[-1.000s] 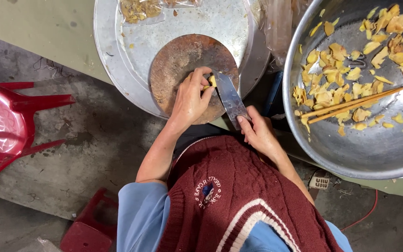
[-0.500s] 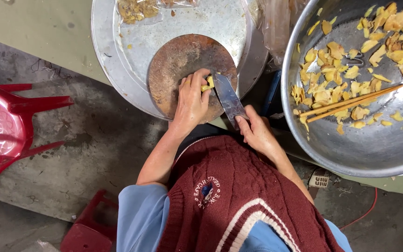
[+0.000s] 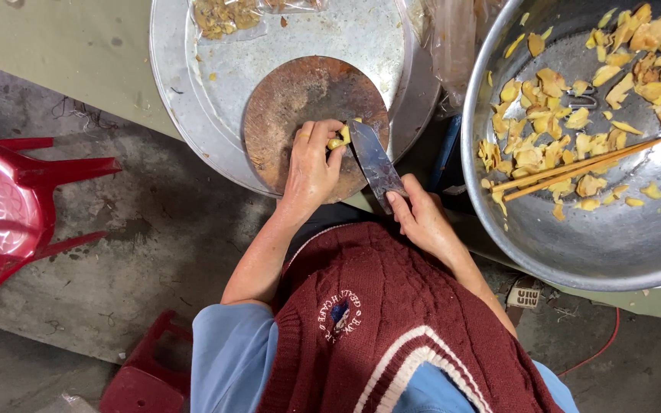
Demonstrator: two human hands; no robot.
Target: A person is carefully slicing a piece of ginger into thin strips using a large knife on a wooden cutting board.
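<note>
While grey concrete floor (image 3: 116, 222) spreads below, right grip (image 3: 422, 218) clasps knife (image 3: 375, 162), left grip (image 3: 311, 164) pins yellow piece (image 3: 338, 140).

We see a clear plastic bag (image 3: 231, 15) with yellow-brown bits in it at the top of the round metal tray (image 3: 185, 130); more clear plastic wrap (image 3: 453, 46) sits crumpled between the tray and the big metal bowl (image 3: 575, 252).

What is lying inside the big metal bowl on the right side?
Inside the big metal bowl lie many yellow slices and a pair of long chopsticks. What is under the slices stays hidden.
</note>
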